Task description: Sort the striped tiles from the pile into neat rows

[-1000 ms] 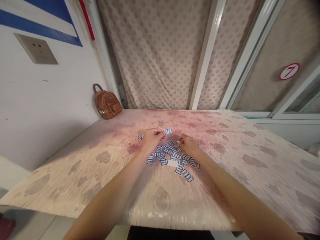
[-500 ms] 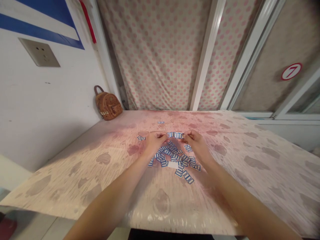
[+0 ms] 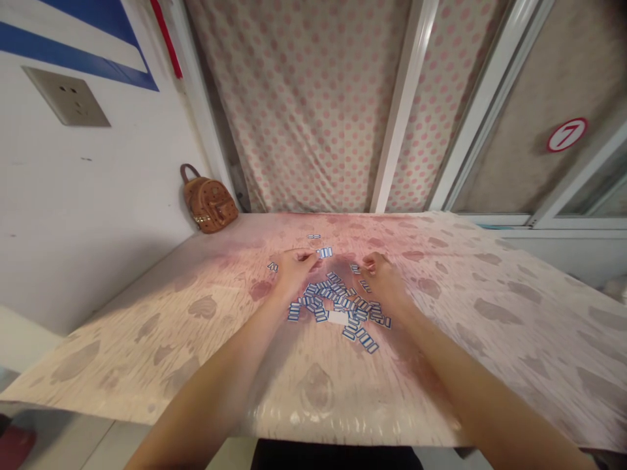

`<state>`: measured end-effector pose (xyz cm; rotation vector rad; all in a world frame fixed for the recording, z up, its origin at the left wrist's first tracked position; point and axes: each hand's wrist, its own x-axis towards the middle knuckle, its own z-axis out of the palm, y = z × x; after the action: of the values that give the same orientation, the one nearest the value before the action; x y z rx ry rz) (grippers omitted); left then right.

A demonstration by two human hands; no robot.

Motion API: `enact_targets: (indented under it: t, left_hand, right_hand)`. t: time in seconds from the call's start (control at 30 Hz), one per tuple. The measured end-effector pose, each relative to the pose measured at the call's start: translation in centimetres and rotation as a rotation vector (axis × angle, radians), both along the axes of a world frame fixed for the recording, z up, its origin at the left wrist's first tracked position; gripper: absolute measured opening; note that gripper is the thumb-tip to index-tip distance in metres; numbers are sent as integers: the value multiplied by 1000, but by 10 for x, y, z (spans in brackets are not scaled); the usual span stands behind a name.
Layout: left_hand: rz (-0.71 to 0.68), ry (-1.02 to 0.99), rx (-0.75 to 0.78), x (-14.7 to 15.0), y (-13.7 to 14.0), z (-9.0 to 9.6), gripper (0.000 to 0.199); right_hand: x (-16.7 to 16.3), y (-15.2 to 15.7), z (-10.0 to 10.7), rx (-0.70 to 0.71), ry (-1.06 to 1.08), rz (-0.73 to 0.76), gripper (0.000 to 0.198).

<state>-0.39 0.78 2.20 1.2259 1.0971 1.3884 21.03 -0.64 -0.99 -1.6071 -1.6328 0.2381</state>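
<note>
Backpack far left beside the wall. Left hand, grip pinched on a striped blue-and-white card over the worktop. Then a loose pile of similar cards, one blank white card among them. Rightmost, right hand, curled beside two loose cards; cannot tell whether grasping anything.

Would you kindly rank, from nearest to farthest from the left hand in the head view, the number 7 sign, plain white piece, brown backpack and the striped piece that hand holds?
From the left hand:
1. Striped piece, pinched in it
2. Plain white piece, below and slightly right
3. Brown backpack, back left
4. Number 7 sign, upper right
</note>
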Motion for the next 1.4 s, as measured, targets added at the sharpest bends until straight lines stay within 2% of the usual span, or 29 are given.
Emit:
enact_targets:
  t: [0.13,0.23,0.33,0.7,0.8,0.87,1.0,1.07,1.2,1.4]
  left_hand:
    - [-10,9,-3,0,2,-2,9]
    - [-4,7,6,0,5,-4,7]
    - [-14,5,17,0,6,-6,7]
    - [-27,44,27,-2,9,-12,9]
    - [-16,46,19,-3,9,-9,9]
    - [-17,39,14,-4,8,-7,8]
    - [-26,18,12,-5,10,-8,8]
    - [-33,20,32,-5,11,-10,8]
    - [-32,15,86,-6,12,-10,10]
    - [-12,46,143,-11,17,-11,11]
  right_hand:
    - [-15,-5,1,-128,-128,242,4]
    - [-25,-8,-3,-178,-276,338,14]
    - [-29,-8,-7,-175,-322,358,12]
    - [-32,-10,-7,-217,-222,402,13]
    - [-22,-6,-5,-178,-167,368,20]
    - [-11,-2,-4,-164,-166,273,19]
    - [3,6,-3,-123,-303,106,10]
    - [-3,8,-1,-135,-349,115,10]
    - [-34,12,8,-262,-447,185,10]
    - [-60,19,10,-354,-583,108,34]
